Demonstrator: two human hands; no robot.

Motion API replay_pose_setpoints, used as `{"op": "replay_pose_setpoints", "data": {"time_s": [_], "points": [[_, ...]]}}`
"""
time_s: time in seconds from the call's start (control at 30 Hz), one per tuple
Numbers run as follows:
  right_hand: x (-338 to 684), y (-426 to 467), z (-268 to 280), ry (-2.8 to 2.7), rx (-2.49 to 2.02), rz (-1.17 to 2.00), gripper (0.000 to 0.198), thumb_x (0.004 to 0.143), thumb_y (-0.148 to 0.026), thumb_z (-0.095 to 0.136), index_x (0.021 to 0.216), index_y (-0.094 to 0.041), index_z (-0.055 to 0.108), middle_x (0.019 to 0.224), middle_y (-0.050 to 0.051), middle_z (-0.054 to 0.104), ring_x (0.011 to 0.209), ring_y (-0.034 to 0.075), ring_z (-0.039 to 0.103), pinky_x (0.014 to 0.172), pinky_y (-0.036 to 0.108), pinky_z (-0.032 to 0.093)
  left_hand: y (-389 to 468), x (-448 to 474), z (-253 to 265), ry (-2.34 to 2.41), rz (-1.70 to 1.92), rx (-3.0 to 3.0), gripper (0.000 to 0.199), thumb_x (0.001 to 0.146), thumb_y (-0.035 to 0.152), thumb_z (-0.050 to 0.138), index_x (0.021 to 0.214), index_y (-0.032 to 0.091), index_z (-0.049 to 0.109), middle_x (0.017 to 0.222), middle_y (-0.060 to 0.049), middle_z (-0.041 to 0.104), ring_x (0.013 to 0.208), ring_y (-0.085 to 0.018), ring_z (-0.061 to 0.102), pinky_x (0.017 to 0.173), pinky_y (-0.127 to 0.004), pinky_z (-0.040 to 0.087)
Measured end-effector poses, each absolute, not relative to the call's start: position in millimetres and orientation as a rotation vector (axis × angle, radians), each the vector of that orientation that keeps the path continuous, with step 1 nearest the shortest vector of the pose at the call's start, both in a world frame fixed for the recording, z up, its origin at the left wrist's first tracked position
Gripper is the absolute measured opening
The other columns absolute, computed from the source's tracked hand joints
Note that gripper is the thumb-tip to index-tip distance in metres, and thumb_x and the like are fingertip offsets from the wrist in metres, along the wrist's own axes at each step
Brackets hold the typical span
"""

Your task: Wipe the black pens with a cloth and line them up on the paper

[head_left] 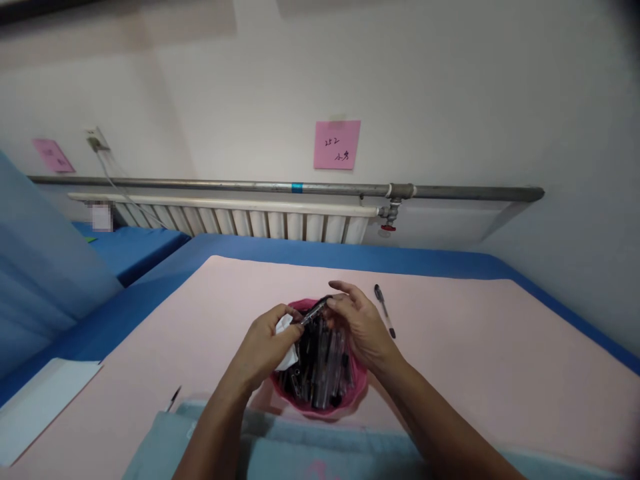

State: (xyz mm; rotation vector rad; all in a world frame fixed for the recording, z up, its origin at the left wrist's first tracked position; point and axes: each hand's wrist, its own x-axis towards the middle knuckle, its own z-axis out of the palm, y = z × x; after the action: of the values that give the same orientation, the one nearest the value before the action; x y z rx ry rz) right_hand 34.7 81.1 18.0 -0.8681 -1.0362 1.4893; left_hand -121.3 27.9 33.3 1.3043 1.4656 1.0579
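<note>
Above a pink basket (320, 411) I hold a clear-barrelled pen (314, 312) slantwise between both hands. My left hand (267, 343) pinches its lower end, with a crumpled white tissue (287, 360) also tucked in the fingers. The thumb and fingers of my right hand (361, 321) close on its upper, dark end. Several clear and black pen parts (323, 367) fill the basket below. To the right of my right hand, a capped black pen (384, 310) lies on the pink sheet (450, 347).
White paper (47, 407) lies at the left. Near the front edge, a thin dark-tipped pen piece (173, 399) sits beside a light blue cloth (320, 453). Behind the blue table edge (320, 250) stand a white radiator (275, 223) and a metal pipe (225, 185). A blue curtain (45, 260) hangs left.
</note>
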Motion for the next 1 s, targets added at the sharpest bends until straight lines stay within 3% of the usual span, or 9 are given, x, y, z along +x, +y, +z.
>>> {"op": "replay_pose_setpoints", "data": {"time_s": [0.17, 0.33, 0.43, 0.63, 0.8, 1.0], "points": [[20.7, 69.2, 7.8, -1.231, -0.929, 1.638, 0.021, 0.067, -0.031, 0.066, 0.08, -0.015, 0.063, 0.065, -0.001, 0.06, 0.05, 0.009, 0.048, 0.044, 0.02, 0.036, 29.0, -111.9, 28.1, 1.4, 1.14, 1.305, 0.023, 0.073, 0.033, 0.054, 0.089, 0.018, 0.061, 0.062, 0.002, 0.058, 0.054, -0.012, 0.051, 0.051, -0.022, 0.038], [26.9, 73.3, 12.8, -1.323, -1.16, 1.269, 0.025, 0.075, -0.04, 0.052, 0.08, -0.017, 0.058, 0.061, 0.0, 0.059, 0.047, 0.01, 0.049, 0.044, 0.022, 0.039, 28.9, -107.0, 25.0, 1.267, 1.075, 1.232, 0.028, 0.077, 0.037, 0.051, 0.097, 0.019, 0.059, 0.072, 0.0, 0.062, 0.059, -0.014, 0.056, 0.055, -0.024, 0.043], [58.9, 93.1, 19.3, -1.342, -1.331, 1.036, 0.03, 0.079, -0.045, 0.044, 0.085, -0.018, 0.055, 0.072, 0.003, 0.063, 0.055, 0.013, 0.054, 0.048, 0.024, 0.04, 30.1, -110.5, 24.0, 1.311, 1.082, 1.127, 0.026, 0.076, 0.039, 0.052, 0.091, 0.018, 0.058, 0.071, 0.0, 0.062, 0.058, -0.013, 0.057, 0.055, -0.024, 0.043], [133.0, 128.6, 4.7, -1.485, -1.829, 0.569, 0.019, 0.076, -0.03, 0.05, 0.079, -0.018, 0.064, 0.068, 0.005, 0.063, 0.068, 0.02, 0.057, 0.058, 0.027, 0.036, 31.5, -117.7, 23.2, 1.423, 1.02, 1.12, 0.023, 0.075, 0.04, 0.052, 0.083, 0.019, 0.055, 0.062, 0.002, 0.059, 0.05, -0.013, 0.055, 0.048, -0.023, 0.039], [152.5, 141.0, -16.8, -1.631, -2.083, 0.436, 0.021, 0.076, -0.025, 0.049, 0.08, -0.016, 0.068, 0.079, 0.012, 0.068, 0.077, 0.024, 0.061, 0.057, 0.027, 0.036, 33.2, -117.1, 20.0, 1.465, 0.991, 1.205, 0.024, 0.076, 0.038, 0.05, 0.089, 0.019, 0.056, 0.062, 0.002, 0.059, 0.051, -0.014, 0.056, 0.049, -0.023, 0.041], [150.3, 142.3, -17.7, -1.737, -2.159, 0.349, 0.028, 0.08, -0.026, 0.044, 0.093, -0.019, 0.068, 0.085, 0.009, 0.069, 0.08, 0.021, 0.063, 0.056, 0.025, 0.038, 34.0, -118.7, 18.8, 1.494, 1.003, 1.274, 0.023, 0.076, 0.038, 0.049, 0.085, 0.019, 0.058, 0.062, 0.001, 0.061, 0.052, -0.013, 0.056, 0.05, -0.023, 0.041]]}}
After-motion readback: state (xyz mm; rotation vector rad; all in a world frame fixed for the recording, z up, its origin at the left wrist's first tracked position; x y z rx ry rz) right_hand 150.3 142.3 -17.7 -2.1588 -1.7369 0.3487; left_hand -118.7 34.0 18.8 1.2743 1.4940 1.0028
